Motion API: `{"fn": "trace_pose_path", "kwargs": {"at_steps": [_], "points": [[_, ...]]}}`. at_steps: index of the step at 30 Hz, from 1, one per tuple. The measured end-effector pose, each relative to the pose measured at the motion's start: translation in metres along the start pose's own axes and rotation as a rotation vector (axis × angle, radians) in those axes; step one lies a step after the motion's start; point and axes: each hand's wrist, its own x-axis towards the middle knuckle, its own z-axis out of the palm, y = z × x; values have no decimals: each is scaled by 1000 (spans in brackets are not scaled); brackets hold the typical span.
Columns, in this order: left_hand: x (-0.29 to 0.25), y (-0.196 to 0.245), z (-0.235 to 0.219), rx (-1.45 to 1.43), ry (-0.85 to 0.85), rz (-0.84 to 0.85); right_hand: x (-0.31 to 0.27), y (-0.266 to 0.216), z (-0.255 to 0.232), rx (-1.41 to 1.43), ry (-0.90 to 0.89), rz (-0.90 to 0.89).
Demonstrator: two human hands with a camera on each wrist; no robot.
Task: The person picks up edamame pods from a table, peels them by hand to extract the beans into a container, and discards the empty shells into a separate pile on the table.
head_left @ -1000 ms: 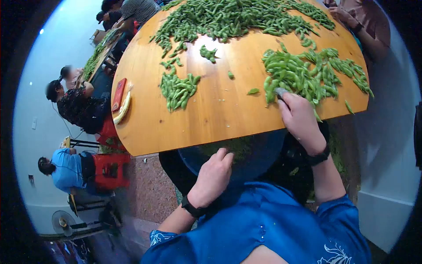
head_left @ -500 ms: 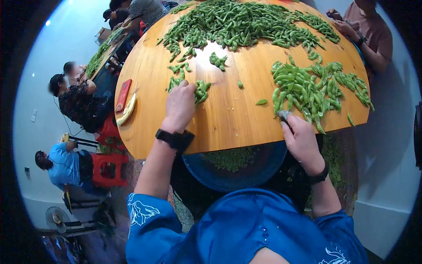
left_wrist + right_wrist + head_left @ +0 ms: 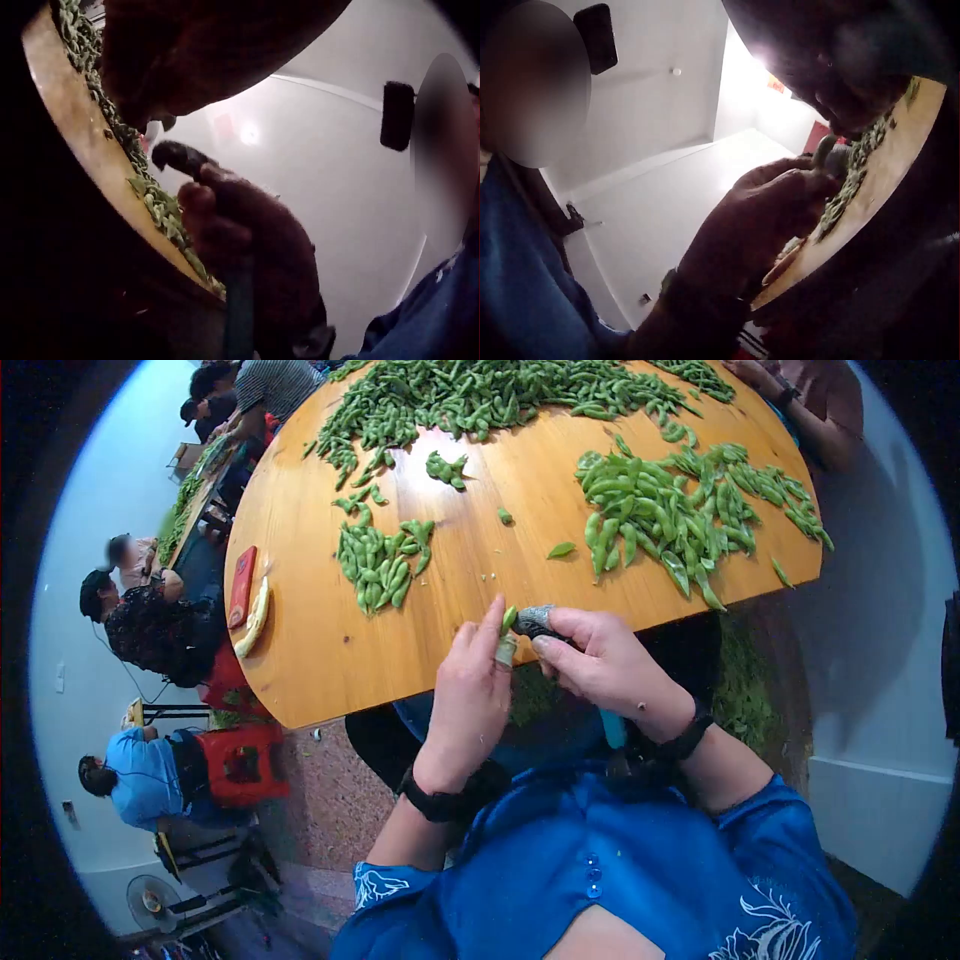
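Observation:
In the head view my left hand (image 3: 468, 700) pinches a green edamame pod (image 3: 509, 618) over the table's front edge; a pale wrap (image 3: 506, 651) shows on one finger. Facing it, the fingertips of my right hand (image 3: 615, 670) grip a small grey-and-black piece (image 3: 533, 622) close to the pod. A teal strip (image 3: 612, 728) sticks out below that hand. The left wrist view shows my curled right hand (image 3: 255, 217) with the dark curved piece (image 3: 180, 157) jutting out; its kind I cannot tell. In the right wrist view the pod (image 3: 823, 150) rises from my left hand's fingertips.
On the wooden table (image 3: 300, 650) lie a big edamame heap (image 3: 480, 400), a small pile at left (image 3: 375, 565) and another at right (image 3: 650, 510). A red case (image 3: 241, 588) sits at the left. Below the edge, a blue tub (image 3: 415, 712) holds green bits. Other people sit around.
My left hand reached from the tub to the small left pile, then came back with a pod. My right hand moved left from the right pile to meet it, carrying the grey-and-black piece.

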Motion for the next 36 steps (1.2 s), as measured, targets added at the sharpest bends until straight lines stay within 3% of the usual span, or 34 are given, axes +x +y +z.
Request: {"fn": "trace_pose_path", "kwargs": {"at_steps": [2,4,6,13,15,17,22,25,27,31,36], "points": [[-7,14,-3,-278,-160,-290,-5,7,0,19,15,23],[-17,7,6,-352,-124,-295,-9,8,-3,34,29,38],[-25,6,11,-420,-87,-302,-15,5,-7,131,-76,176],[-38,17,16,-559,-94,-426,-24,12,-8,102,-119,196],[-41,18,18,-578,-108,-463,-27,16,-9,68,-123,175],[-43,17,21,-594,-58,-364,-30,17,-6,47,-97,142],[-51,24,23,-636,-59,-414,-33,26,3,35,-13,18],[-57,20,26,-742,-53,-462,-33,31,3,149,-57,115],[-61,17,27,-836,-49,-521,-35,26,2,288,-103,273],[-64,8,26,-943,-100,-481,-33,29,3,332,-100,287],[-69,-1,28,-1195,-184,-633,-30,36,-3,392,-148,375]]}}
